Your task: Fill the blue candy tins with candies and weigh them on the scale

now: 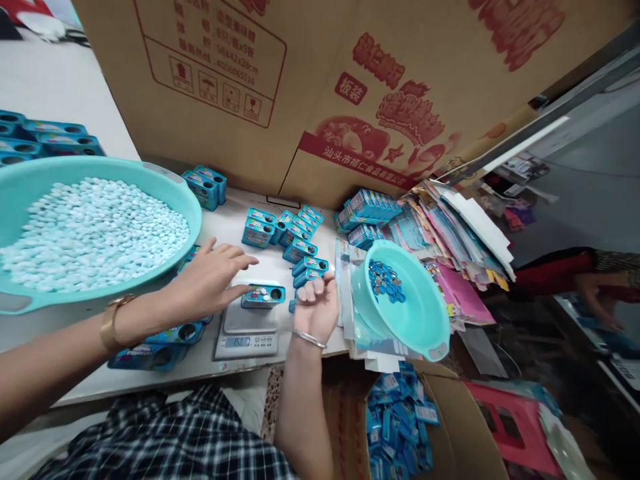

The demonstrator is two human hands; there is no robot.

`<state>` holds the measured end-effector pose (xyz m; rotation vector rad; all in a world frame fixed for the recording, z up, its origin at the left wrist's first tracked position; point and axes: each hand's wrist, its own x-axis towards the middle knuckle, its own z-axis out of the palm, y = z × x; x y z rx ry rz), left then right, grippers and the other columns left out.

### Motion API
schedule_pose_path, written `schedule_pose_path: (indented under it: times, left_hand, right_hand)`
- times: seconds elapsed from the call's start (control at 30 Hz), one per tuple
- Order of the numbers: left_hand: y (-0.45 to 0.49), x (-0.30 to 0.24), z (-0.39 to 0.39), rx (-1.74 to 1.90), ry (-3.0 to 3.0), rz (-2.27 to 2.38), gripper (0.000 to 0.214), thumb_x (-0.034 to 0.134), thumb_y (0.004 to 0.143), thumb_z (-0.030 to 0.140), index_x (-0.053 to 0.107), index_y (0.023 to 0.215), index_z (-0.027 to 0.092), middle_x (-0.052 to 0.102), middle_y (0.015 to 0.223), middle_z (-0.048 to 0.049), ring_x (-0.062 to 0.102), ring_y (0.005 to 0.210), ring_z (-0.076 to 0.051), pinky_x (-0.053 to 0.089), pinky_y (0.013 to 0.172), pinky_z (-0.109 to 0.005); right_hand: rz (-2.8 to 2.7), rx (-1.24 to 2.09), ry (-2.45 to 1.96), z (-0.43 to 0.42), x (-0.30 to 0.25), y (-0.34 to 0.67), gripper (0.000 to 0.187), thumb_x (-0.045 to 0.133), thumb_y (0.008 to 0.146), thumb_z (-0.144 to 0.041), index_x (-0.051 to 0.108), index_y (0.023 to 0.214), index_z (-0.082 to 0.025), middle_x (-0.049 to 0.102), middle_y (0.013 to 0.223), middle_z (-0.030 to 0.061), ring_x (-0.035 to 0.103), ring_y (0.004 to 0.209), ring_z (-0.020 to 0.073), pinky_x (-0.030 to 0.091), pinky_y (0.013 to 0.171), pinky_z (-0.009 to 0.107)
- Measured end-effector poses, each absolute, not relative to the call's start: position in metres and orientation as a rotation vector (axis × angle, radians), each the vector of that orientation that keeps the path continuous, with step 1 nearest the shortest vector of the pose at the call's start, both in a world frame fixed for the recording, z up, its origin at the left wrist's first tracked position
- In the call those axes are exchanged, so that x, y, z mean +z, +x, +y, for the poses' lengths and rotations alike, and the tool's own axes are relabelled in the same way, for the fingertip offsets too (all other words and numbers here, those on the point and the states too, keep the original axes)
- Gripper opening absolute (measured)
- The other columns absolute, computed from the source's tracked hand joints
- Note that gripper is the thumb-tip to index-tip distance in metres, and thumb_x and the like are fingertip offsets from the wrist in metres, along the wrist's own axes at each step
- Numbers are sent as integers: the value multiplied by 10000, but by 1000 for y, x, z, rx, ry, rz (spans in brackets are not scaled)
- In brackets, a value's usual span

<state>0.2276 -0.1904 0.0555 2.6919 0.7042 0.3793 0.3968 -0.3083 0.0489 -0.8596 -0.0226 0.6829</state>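
My left hand (207, 283) reaches over the digital scale (250, 344), fingers stretched out and apart. Its thumb tip is at the left end of a small blue container (263, 297) standing on the scale pan; whether they touch I cannot tell. A few white candies lie on the container's top, beside a dark round hole. To the right of the scale, my right hand (317, 308) is closed with its fingers curled in; anything inside is hidden. Just behind it stand several blue containers (300, 250) in a loose row.
Left, a large turquoise basin (185, 193) holds white candies (100, 233). Right, a smaller turquoise basin (410, 320) holds blue round caps (385, 281). A printed cardboard box (310, 87) walls the back. Below right, a carton (450, 427) contains blue packs. Another person's hand (600, 300) shows far right.
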Motion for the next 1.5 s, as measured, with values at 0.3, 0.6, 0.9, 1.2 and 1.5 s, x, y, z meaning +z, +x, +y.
schedule_pose_path:
  times: [0.3,0.6,0.9,1.2,1.5]
  left_hand:
    - [202,56,-190,443,2700,733,323,528,899,424,649,1139,245,688,1086,-89,604,1066,-300,282,1077,-597]
    - [211,52,-199,449,2724,683,296,512,911,388,687,1109,255,700,1097,-91,594,1123,-309,262,1099,-625]
    - [247,49,-209,361,2777,537,228,501,895,259,685,1025,229,694,1001,-92,600,1038,-288,238,1081,-646]
    - [260,54,-217,235,2807,575,170,558,852,172,690,957,183,679,907,-91,598,984,-286,270,1053,-637]
    - [283,43,-222,337,2806,474,146,538,874,154,681,857,180,691,857,-79,607,972,-260,241,1083,-621]
  right_hand:
    - [-112,575,-889,-341,44,428,192,599,845,-380,498,819,-219,348,589,-104,324,435,47,310,433,179]
    - [-5,580,-955,-335,25,421,285,722,743,-341,517,901,-222,526,732,-70,471,534,54,355,438,171]
    - [80,773,-825,-300,43,391,195,607,833,-381,527,816,-203,506,647,-77,514,556,65,454,575,222]
    - [-61,606,-964,-295,34,363,210,581,859,-404,579,837,-196,555,548,-71,681,795,145,482,853,310]
    - [-79,523,-961,-305,44,379,198,578,859,-403,586,847,-205,614,680,-49,671,803,134,503,897,343]
